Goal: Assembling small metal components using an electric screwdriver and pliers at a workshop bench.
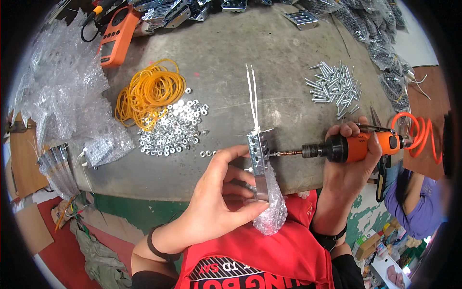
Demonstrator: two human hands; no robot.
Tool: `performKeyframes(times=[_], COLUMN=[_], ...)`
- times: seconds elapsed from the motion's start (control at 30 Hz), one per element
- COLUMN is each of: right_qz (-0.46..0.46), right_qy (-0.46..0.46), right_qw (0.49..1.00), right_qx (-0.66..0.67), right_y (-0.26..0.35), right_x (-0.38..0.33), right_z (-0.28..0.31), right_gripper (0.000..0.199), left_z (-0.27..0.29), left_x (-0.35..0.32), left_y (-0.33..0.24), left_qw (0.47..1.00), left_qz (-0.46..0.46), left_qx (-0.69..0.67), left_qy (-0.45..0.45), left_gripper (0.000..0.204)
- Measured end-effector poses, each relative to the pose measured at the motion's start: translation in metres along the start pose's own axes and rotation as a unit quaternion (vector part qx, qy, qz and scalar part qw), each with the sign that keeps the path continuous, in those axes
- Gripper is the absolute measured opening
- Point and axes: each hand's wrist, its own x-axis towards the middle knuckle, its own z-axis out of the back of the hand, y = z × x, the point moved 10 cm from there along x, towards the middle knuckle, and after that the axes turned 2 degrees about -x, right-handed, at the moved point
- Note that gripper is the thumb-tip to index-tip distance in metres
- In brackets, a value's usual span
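My left hand is closed on a slotted metal housing, held upright above the table's front edge. Two white wires stick out of its far end, and bubble wrap covers its near end. A small white peg-like piece shows on the housing's left side, beside my fingers. My right hand grips an orange and black air screwdriver, its fingers over the lever. The long bit points left and its tip meets the housing's right side; a screw there is too small to make out.
A pile of nuts and yellow rubber bands lie to the left, loose screws to the right. An orange meter and bubble wrap are far left. A coiled orange hose trails right, near another person's purple sleeve.
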Motion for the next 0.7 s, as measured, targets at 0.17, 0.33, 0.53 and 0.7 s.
performKeyframes(times=[0.17, 0.33, 0.53, 0.7], right_qz=[0.003, 0.001, -0.007, -0.005], right_qy=[-0.003, -0.005, -0.009, -0.023], right_qw=[1.000, 1.000, 1.000, 1.000], right_qx=[-0.014, -0.010, 0.011, -0.012], right_y=[-0.0009, -0.0001, -0.0036, -0.0058], right_x=[0.0003, -0.0002, 0.0005, -0.0050], right_z=[0.0038, 0.0050, 0.0035, 0.0012], right_gripper=[0.036, 0.036, 0.031, 0.032], left_z=[0.0004, 0.0007, 0.0016, -0.0002], left_x=[-0.0004, -0.0012, -0.0018, -0.0015], left_y=[0.0018, 0.0041, 0.0028, 0.0032], left_qw=[1.000, 1.000, 0.999, 1.000], left_qz=[0.009, 0.020, 0.035, 0.018], left_qx=[0.005, 0.001, 0.003, 0.003], left_qy=[0.001, 0.000, -0.004, -0.003], left_gripper=[0.080, 0.080, 0.080, 0.077])
